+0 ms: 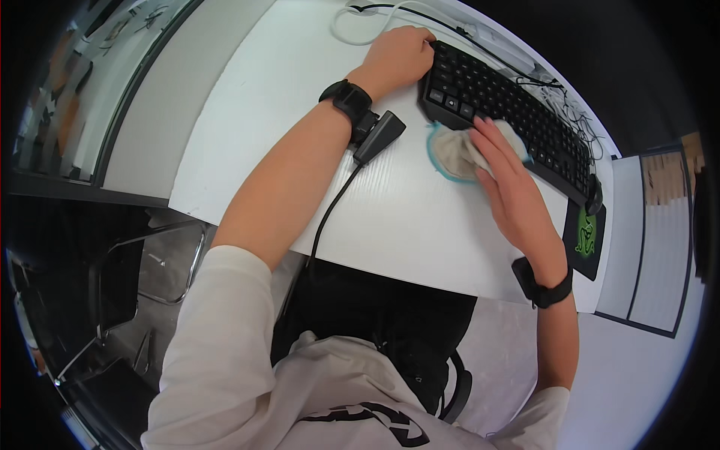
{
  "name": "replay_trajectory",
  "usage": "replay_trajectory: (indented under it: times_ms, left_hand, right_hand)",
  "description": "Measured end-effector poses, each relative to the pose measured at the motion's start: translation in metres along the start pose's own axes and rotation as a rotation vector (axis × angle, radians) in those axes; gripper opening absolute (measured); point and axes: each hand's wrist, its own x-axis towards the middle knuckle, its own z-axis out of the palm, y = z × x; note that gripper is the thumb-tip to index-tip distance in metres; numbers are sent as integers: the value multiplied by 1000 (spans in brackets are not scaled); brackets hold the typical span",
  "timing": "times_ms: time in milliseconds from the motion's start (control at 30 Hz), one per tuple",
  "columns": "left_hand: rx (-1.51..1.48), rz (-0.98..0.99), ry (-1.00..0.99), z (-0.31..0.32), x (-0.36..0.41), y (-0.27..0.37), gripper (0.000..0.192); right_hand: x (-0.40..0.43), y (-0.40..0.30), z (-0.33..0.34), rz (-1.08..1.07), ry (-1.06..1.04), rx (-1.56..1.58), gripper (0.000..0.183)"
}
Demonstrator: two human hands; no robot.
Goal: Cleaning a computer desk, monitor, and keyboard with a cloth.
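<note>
A black keyboard lies aslant at the back right of the white desk. My left hand holds the keyboard's left end, its fingers curled at the corner. Under the fingers of my right hand is a beige cloth with a blue-green edge, pressed against the keyboard's front edge and the desk. Whether the right fingers grip the cloth or only rest on it is partly hidden. Each wrist wears a black band with a device; a black plug-like connector with a cable is by the left one.
A black mouse sits at the top of a black mouse pad with a green logo, right of the keyboard. White and black cables run behind the keyboard along the desk's raised back edge. A metal-framed chair stands at lower left.
</note>
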Motion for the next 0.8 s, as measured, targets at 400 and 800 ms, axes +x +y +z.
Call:
replay_trajectory:
  times_ms: [400,800]
  left_hand:
    - [8,34,13,-2,-5,-4,36]
    - [-26,17,36,-5,-4,2,36]
  right_hand:
    - [-40,74,-19,-98,-115,-426,60]
    - [-184,166,-53,478,79,-308,57]
